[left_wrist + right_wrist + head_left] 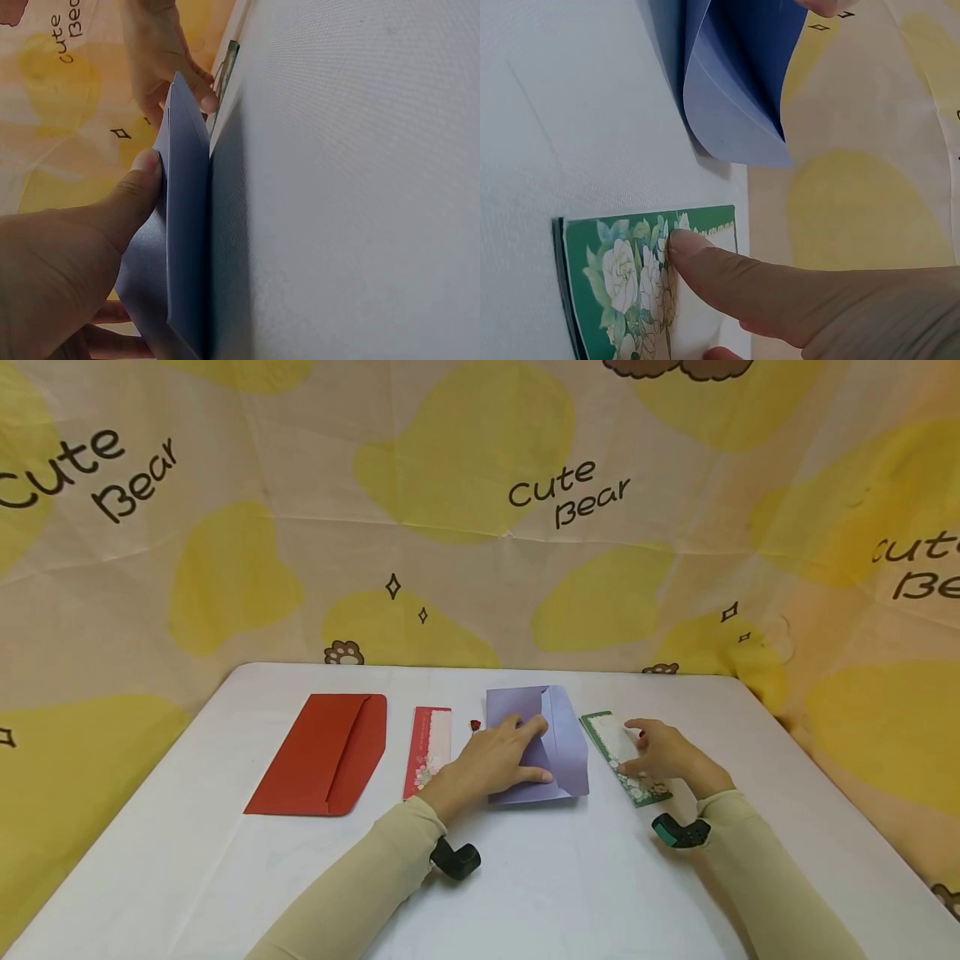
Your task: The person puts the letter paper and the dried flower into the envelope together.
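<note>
A lavender envelope point(566, 752) lies on the table with its flap side to the right. My left hand point(491, 760) rests on it from the left, fingers spread and thumb near its lower edge; the thumb point(139, 184) touches its upper face. To the right is a green-bordered card point(611, 735) with white flowers, possibly a stack, since a dark layer shows under its edge. My right hand point(667, 752) is over this card, its thumb point(694, 247) on the printed flowers and its index finger stretched out. A small red bit shows beneath that hand.
A red envelope point(318, 760) lies at the left of the white table point(525, 893). Between the envelopes is a red-bordered card point(427, 747), partly hidden by my left hand. A small red flower point(476, 725) lies beside it. A patterned cloth point(465, 568) hangs behind the table.
</note>
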Demonstrator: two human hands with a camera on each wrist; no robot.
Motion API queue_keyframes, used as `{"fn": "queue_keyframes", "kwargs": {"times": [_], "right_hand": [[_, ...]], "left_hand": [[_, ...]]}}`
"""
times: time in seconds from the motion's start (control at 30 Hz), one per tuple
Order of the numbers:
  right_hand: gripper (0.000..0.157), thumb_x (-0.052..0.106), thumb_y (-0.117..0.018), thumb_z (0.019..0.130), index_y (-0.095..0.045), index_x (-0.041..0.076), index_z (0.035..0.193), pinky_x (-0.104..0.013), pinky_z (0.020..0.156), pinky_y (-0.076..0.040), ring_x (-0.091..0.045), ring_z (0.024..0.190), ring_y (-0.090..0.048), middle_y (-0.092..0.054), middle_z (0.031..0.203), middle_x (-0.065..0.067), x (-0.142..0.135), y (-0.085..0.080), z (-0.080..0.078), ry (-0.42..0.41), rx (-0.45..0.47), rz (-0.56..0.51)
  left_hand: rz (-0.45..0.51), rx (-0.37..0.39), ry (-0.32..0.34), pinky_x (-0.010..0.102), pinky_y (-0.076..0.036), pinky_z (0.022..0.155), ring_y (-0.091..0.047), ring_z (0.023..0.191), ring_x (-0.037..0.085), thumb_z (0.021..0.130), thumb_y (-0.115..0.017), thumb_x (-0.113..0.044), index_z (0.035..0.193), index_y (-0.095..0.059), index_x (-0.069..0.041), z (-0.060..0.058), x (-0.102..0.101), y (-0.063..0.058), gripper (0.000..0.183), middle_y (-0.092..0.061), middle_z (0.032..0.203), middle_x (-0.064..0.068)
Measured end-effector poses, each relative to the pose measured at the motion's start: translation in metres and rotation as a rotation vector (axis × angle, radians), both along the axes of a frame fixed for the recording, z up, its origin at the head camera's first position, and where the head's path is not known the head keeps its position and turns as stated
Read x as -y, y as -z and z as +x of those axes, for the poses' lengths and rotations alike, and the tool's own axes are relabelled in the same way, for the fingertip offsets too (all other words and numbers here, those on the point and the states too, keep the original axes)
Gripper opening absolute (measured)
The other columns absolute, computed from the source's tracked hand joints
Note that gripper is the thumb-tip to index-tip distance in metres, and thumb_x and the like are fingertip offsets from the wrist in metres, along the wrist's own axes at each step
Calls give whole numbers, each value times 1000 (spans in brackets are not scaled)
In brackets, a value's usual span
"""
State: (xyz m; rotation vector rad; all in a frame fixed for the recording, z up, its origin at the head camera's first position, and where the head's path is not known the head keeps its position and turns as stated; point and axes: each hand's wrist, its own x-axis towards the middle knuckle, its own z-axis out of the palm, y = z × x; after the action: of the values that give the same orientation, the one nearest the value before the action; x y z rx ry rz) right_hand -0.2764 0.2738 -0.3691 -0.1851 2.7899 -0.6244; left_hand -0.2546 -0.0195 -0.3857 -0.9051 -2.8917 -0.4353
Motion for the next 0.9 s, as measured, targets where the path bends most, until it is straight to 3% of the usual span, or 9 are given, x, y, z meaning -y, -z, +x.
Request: {"fn": "queue_keyframes", "kwargs": {"times": [0.13,0.33,0.6,0.8,0.9], "right_hand": [[94,21,-87,80,-32,-5,152,-46,85,-50,-32,97,-53,-54,107,-22,2,0,1,19,-9,-10],[116,21,-88,79,-7,3,159,-35,74,-46,-26,88,-52,-49,96,-15,1,0,1,30,-2,-38],[119,22,-87,80,-1,7,160,-51,86,-51,-34,96,-55,-54,115,-29,1,0,1,22,-14,-37],[112,19,-86,81,-8,9,159,-62,94,-50,-43,107,-56,-51,129,-39,1,0,1,29,-39,-35],[106,19,-86,81,-14,8,158,-61,94,-50,-44,110,-56,-50,133,-40,1,0,0,31,-45,-40]], "left_hand": [[2,0,1,33,-51,70,-57,84,19,86,-73,-59,134,-45,-25,0,0,0,65,-59,112,9],[-1,-6,0,34,-52,70,-57,86,19,86,-73,-59,134,-45,-25,1,0,-1,65,-59,111,9],[-4,5,-6,35,-53,71,-57,84,20,86,-72,-59,135,-45,-25,1,0,0,65,-59,114,9],[-9,2,-6,33,-52,69,-56,82,19,86,-72,-60,133,-45,-25,1,0,0,65,-58,112,8],[-11,-3,-7,33,-52,70,-56,83,18,85,-72,-60,134,-46,-25,1,0,-1,65,-58,111,7]]}}
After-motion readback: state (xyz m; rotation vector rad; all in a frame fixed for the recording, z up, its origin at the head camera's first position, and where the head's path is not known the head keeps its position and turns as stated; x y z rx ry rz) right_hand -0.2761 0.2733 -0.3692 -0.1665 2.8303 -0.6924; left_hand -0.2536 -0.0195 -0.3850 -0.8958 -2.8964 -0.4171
